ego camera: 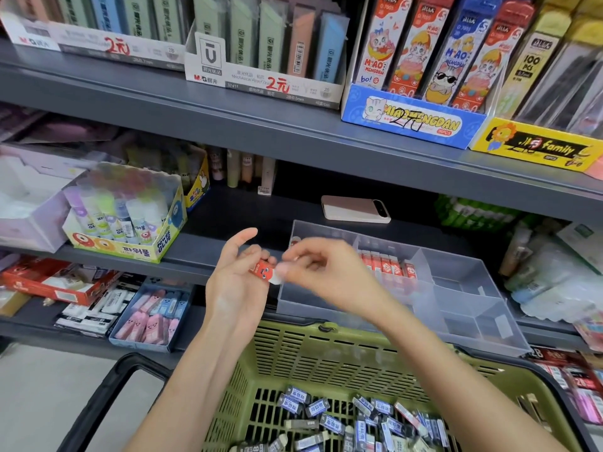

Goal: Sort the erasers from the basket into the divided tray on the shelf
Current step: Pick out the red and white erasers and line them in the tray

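My left hand (233,282) holds a small red-sleeved eraser (262,271) with a white end, just left of the clear divided tray (463,308) on the shelf. My right hand (321,272) pinches the eraser's white end with its fingertips, so both hands are on it. One tray compartment holds a row of red erasers (388,267) standing on edge; the compartments on the right look bare. Below, the green basket (326,357) contains several dark blue and grey sleeved erasers (355,422).
A pink phone (355,208) lies on the shelf behind the tray. A glue stick box (127,220) stands to the left. A blue tray of pink and blue erasers (151,316) sits on the lower shelf. Pencil lead boxes (417,79) fill the upper shelf.
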